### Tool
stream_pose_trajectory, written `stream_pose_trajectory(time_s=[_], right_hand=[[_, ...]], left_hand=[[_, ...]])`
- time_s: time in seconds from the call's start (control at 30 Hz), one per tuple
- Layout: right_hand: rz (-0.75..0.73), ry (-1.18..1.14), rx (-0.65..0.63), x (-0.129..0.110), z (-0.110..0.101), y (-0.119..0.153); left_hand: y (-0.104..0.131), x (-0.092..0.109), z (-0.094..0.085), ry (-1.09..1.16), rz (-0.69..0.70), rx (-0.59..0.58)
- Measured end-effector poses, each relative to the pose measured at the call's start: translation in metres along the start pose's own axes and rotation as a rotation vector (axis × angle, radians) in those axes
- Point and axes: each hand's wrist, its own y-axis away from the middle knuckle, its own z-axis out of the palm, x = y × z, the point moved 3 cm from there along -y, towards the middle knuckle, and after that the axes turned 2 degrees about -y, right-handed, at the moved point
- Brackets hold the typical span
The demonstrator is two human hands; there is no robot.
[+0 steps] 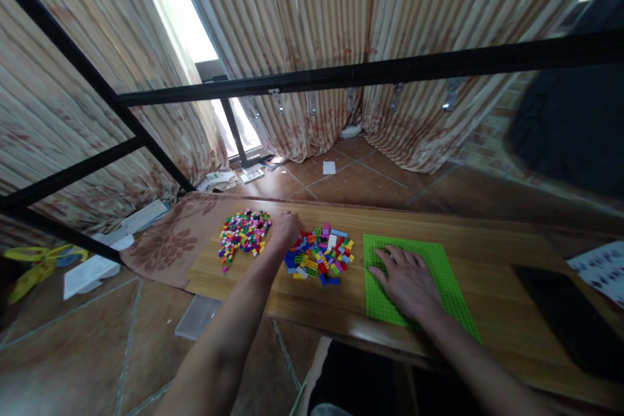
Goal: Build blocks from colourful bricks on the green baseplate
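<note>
On the wooden table (502, 253) lie two heaps of bricks. My left hand (286, 229) is between the heap of small mixed-colour pieces (246, 233) and the heap of larger bricks (319, 253), at the back edge of the larger ones. Its fingers are curled together, and anything in them is hidden. A green baseplate (439, 260) lies to the right of the larger bricks. My right hand (407, 276) rests palm down on the baseplate with its fingers spread and nothing in it.
A dark flat object (568, 318) lies at the table's right, beside a printed sheet (602, 270). A black metal bar (331, 78) crosses beyond the table. A brown patterned cloth (170, 240) covers the left end, above a clear plastic tray (197, 316) on the floor.
</note>
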Motion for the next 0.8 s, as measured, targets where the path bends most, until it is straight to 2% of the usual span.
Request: stream_pose_trajectory(time_s=[0.23,0.33,0.43,0.53,0.67,0.73,0.8], right_hand=[[0.008,-0.061,0.021,0.0,-0.001,0.0],[-0.003,-0.096,0.039,0.001,0.001,0.002],[-0.029,-0.156,0.054,0.003,0.002,0.003],[-0.036,-0.27,0.091,0.006,-0.005,0.002],[0.049,-0.542,0.263,0.007,-0.029,0.009],[0.082,-0.671,0.332,0.001,-0.042,0.023],[0.088,-0.78,0.322,-0.013,-0.049,0.043]], left_hand=[[0.029,0.01,-0.008,0.009,0.051,0.019],[0.045,0.016,-0.015,0.101,0.068,0.081],[0.066,0.025,-0.018,0.429,0.01,0.144],[0.095,0.043,-0.012,0.978,-0.116,0.089],[0.142,0.078,0.001,1.529,-0.289,-0.137],[0.164,0.094,0.007,1.699,-0.394,-0.228],[0.181,0.109,0.013,1.801,-0.473,-0.318]])
